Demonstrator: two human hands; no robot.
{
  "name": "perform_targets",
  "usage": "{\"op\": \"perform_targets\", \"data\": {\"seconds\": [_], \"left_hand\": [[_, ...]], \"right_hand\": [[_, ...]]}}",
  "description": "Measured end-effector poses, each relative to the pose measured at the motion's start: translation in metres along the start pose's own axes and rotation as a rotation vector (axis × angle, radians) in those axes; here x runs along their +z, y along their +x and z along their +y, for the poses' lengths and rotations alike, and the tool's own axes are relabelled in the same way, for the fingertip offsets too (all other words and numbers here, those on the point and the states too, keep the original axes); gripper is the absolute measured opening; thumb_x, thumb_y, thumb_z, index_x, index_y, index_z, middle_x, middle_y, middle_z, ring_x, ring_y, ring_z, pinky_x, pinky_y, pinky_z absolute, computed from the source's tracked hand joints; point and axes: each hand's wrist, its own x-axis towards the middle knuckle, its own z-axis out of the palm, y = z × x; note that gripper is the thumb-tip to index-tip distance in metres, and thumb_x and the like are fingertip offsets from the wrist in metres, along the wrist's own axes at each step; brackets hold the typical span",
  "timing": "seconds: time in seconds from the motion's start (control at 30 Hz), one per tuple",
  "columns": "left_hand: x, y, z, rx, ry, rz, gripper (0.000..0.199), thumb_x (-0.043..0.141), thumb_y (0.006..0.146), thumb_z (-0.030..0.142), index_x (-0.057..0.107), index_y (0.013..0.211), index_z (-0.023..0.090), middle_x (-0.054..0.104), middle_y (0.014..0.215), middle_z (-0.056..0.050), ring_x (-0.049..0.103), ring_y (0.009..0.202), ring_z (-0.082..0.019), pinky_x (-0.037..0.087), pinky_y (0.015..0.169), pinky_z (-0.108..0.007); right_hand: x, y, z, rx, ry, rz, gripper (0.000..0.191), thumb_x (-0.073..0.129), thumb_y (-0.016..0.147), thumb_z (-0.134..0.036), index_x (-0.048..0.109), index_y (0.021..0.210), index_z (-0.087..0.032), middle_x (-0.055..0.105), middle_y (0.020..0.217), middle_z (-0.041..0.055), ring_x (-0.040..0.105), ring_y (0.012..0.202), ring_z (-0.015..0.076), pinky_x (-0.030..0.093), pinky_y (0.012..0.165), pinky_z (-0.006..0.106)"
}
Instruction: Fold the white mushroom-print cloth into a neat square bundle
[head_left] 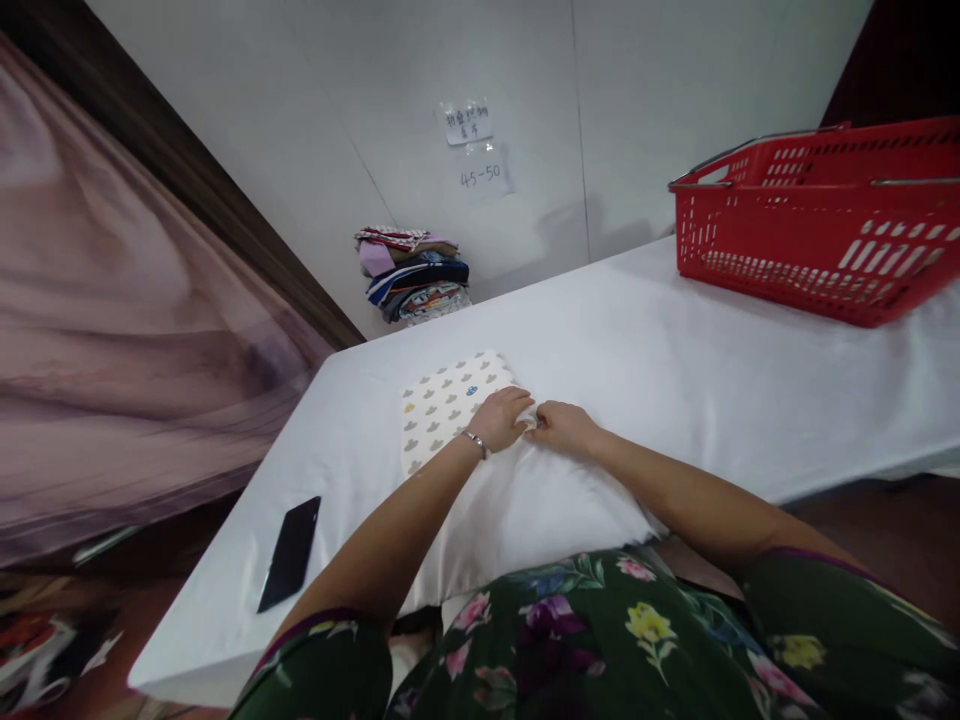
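A white cloth with grey cloud-like shapes (442,400) lies folded on the white-covered table in front of me. My left hand (501,418), a bracelet at its wrist, rests at the cloth's right side with its fingers curled on the edge. Just to its right, my right hand (564,427) pinches a bunched bit of the same cloth's edge. A small gap separates the two hands, and the white fold shows between them.
A black phone or tablet (291,552) lies at the table's left. A red basket (795,235) stands at the back right. Folded clothes (416,275) are stacked beyond the far edge. A pink curtain (135,300) hangs at the left.
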Motion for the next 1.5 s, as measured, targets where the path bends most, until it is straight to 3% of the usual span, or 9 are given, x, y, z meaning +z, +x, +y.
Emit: {"op": "perform_targets", "data": {"seconds": [0.4,0.67,0.93,1.13,1.23,1.37,1.5], "left_hand": [[-0.004,-0.006,0.006,-0.063,0.036,-0.03,0.026,0.047,0.082,0.017,0.059,0.105,0.019,0.061,0.112,-0.005,0.051,0.107,-0.02,0.044,0.089,-0.035],[-0.001,-0.011,0.004,-0.08,0.055,0.014,0.04,0.049,0.075,0.01,0.053,0.114,0.019,0.055,0.12,-0.007,0.046,0.113,-0.021,0.041,0.092,-0.037],[0.001,-0.008,0.005,-0.121,0.033,0.008,0.028,0.05,0.077,0.014,0.058,0.103,0.019,0.059,0.111,-0.006,0.048,0.106,-0.021,0.043,0.09,-0.036],[0.004,-0.018,0.005,-0.081,-0.114,0.099,0.038,0.048,0.077,0.014,0.053,0.115,0.018,0.059,0.115,-0.006,0.051,0.108,-0.019,0.043,0.095,-0.034],[0.001,-0.026,-0.004,-0.167,-0.199,0.143,0.042,0.046,0.08,0.021,0.049,0.122,0.019,0.056,0.123,-0.005,0.05,0.113,-0.017,0.04,0.1,-0.033],[-0.008,-0.03,-0.032,-0.381,-0.178,0.159,0.042,0.036,0.087,0.025,0.047,0.126,0.019,0.049,0.133,-0.005,0.044,0.122,-0.016,0.034,0.105,-0.033],[-0.006,-0.036,-0.062,-0.572,-0.035,0.081,0.047,0.036,0.089,0.038,0.043,0.131,0.017,0.035,0.144,-0.009,0.026,0.134,-0.024,0.021,0.11,-0.044]], "right_hand": [[0.001,-0.002,-0.011,0.039,-0.107,0.018,0.029,0.035,0.09,-0.035,0.059,0.096,-0.019,0.063,0.097,0.0063,0.058,0.083,0.0174,0.034,0.064,0.025],[-0.002,-0.007,-0.013,0.044,-0.094,0.029,0.032,0.038,0.089,-0.042,0.059,0.093,-0.018,0.062,0.096,0.0065,0.057,0.083,0.0169,0.033,0.063,0.025],[0.001,-0.001,-0.023,0.13,-0.103,0.022,0.038,0.042,0.085,-0.049,0.06,0.095,-0.017,0.062,0.099,0.0089,0.059,0.087,0.0194,0.036,0.065,0.025],[0.005,0.005,-0.022,0.144,-0.097,0.032,0.039,0.041,0.085,-0.049,0.061,0.092,-0.017,0.064,0.095,0.0086,0.06,0.083,0.0206,0.036,0.062,0.027],[0.005,0.007,-0.022,0.145,-0.101,0.031,0.039,0.039,0.085,-0.049,0.061,0.091,-0.017,0.065,0.093,0.0082,0.06,0.082,0.0204,0.035,0.061,0.026],[0.004,0.009,-0.024,0.14,-0.13,0.024,0.038,0.038,0.086,-0.048,0.061,0.092,-0.017,0.065,0.096,0.0093,0.06,0.083,0.0205,0.035,0.062,0.027],[0.005,0.011,-0.023,0.164,-0.128,0.016,0.032,0.039,0.086,-0.043,0.058,0.093,-0.018,0.065,0.094,0.0086,0.059,0.081,0.0206,0.034,0.06,0.027]]}}
